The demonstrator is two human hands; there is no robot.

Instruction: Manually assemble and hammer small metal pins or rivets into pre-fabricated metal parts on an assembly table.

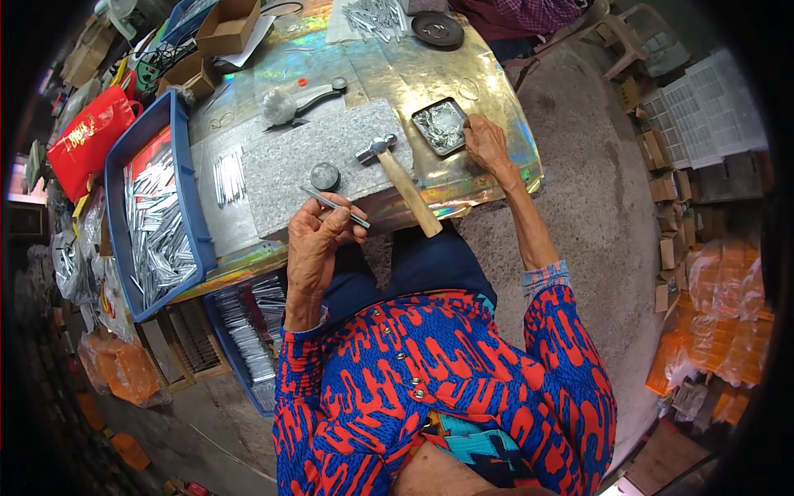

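My left hand (313,244) is closed around a slim silver metal piece (332,203), pinched between thumb and fingers near the slab's front edge. My right hand (488,145) rests at the right rim of a small dark tray (417,126) holding small shiny metal bits (442,124). Its fingertips are pressed together; whatever is in them is too small or hidden. Between the hands, a wooden-handled hammer (407,188) lies across the grey stone slab (289,157), handle over the table's edge. A round metal block (324,176) sits just beyond my left fingers.
A row of silver metal pieces (230,176) lies left of the slab. Farther left stands a blue bin (184,140) full of similar pieces. Behind the slab are black-handled pliers (318,99) and a clear plastic bundle (279,107). A dark round dish (437,31) sits at the back.
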